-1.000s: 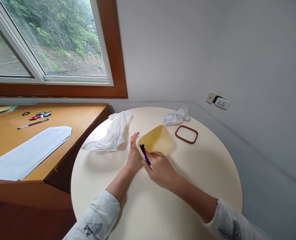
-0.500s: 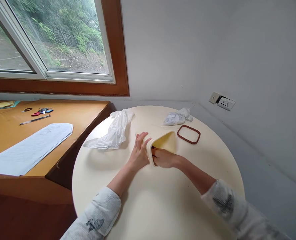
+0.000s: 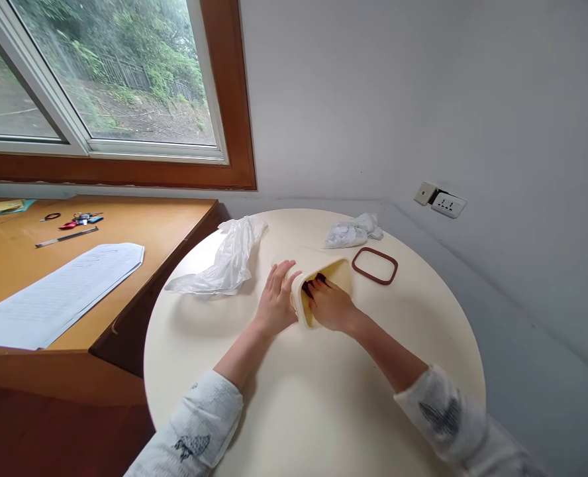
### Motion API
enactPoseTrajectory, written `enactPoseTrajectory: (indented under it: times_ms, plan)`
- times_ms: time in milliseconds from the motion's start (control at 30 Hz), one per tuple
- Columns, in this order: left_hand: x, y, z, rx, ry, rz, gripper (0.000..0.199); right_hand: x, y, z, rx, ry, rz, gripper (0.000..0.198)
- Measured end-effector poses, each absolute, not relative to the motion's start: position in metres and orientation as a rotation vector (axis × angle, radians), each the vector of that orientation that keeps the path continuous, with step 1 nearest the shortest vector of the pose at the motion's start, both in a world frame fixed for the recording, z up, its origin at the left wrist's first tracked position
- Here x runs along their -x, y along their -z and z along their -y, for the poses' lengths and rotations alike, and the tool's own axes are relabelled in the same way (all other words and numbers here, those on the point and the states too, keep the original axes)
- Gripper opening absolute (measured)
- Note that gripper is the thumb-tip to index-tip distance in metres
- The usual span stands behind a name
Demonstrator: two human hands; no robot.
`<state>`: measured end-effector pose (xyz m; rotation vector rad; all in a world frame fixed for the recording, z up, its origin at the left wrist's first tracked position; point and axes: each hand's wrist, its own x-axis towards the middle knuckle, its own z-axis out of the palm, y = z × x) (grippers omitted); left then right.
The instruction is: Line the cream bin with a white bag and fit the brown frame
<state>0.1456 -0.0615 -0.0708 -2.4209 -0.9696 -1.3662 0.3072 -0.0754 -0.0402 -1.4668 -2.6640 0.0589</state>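
Head view: braces tub [image 3: 341, 271] with left fingers [image 3: 275, 282], spread wide. Has right fingers [image 3: 318, 291] bent inside, against dark thing [image 3: 306, 289]; cannot tell whether gripping.

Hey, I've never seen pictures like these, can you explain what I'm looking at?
There's no machine here: these are a person's bare hands, filmed by one camera worn on their head, looking forward and down. The left hand rests against the outside of a tilted, pale yellow container. The right hand reaches inside, at a dark item too hidden to identify. The round table also bears a large plastic bag, a smaller crumpled bag and a brown frame.
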Motion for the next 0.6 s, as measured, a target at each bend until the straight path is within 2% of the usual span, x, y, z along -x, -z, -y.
enactPoseTrajectory:
  times_ms: [133, 400, 500, 600]
  plan:
    - [-0.149, 0.071, 0.063, 2.454, 1.385, 0.968, 0.081, -0.323, 0.035, 0.119, 1.531, -0.124, 2.536, 0.046]
    - [-0.149, 0.064, 0.066, 2.489, 1.482, 1.046, 0.089, -0.312, 0.010, 0.150, 1.255, -0.333, 2.527, 0.046]
    - [-0.146, 0.061, 0.065, 2.505, 1.479, 1.050, 0.092, -0.324, 0.015, 0.137, 1.170, -0.247, 2.607, 0.045]
    - [-0.144, 0.057, 0.065, 2.550, 1.485, 1.049, 0.097, -0.345, 0.030, 0.117, 1.109, 0.001, 2.643, 0.045]
